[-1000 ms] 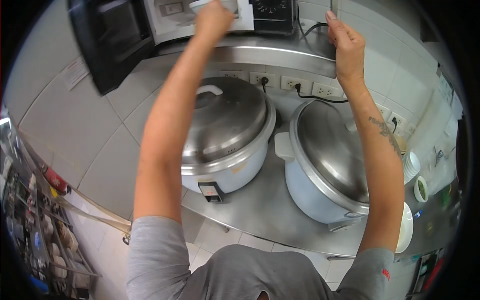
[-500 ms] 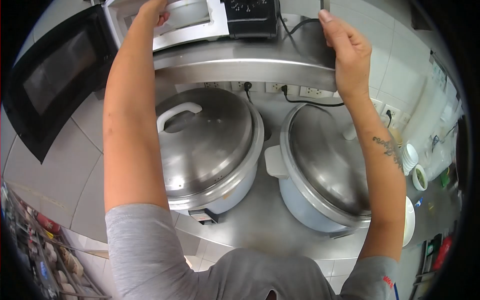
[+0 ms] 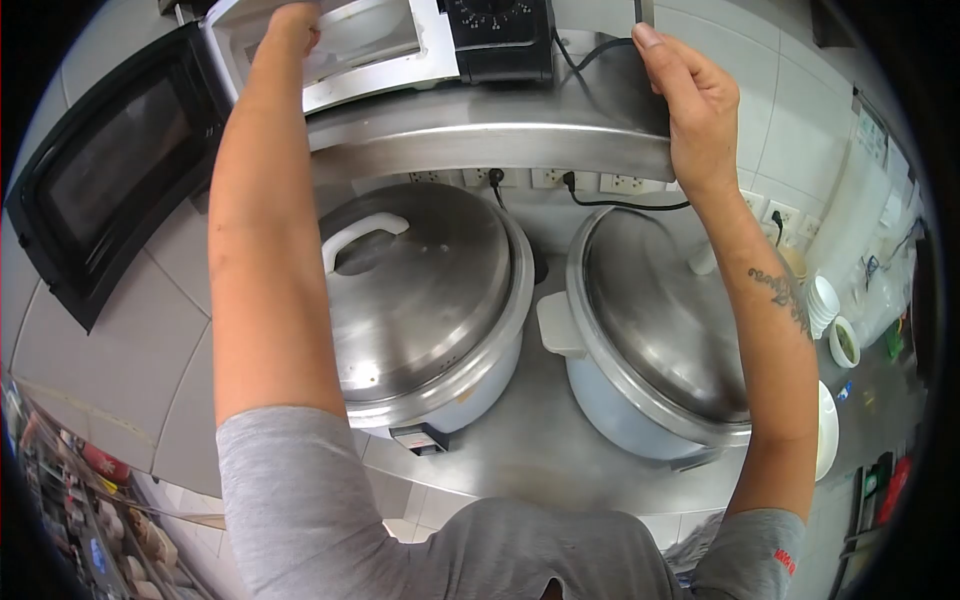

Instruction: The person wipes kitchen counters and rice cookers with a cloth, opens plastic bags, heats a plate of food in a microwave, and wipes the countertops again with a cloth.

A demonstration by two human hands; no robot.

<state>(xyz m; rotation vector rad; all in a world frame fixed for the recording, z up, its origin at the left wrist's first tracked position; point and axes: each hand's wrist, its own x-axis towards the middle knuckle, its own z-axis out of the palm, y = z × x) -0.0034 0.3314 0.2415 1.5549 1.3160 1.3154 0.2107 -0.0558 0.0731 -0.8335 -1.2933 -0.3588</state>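
At the top left, my left hand reaches into an open microwave. Its fingers are curled at the left side of a white bowl and appear to grip its rim; the fingertips are partly hidden. On the right, my right hand is closed at the end of a steel shelf, with the thumb against a thin metal upright. The microwave door hangs open to the left of my left forearm.
Under the shelf stand two large rice cookers, a left one and a right one, both lidded. Plugs and sockets line the wall. Stacked white cups and a small bowl with greens are at the right.
The view has shifted slightly, so the cookers appear a little further right. My left hand and the bowl's left side sit slightly further left. My right hand keeps its hold.
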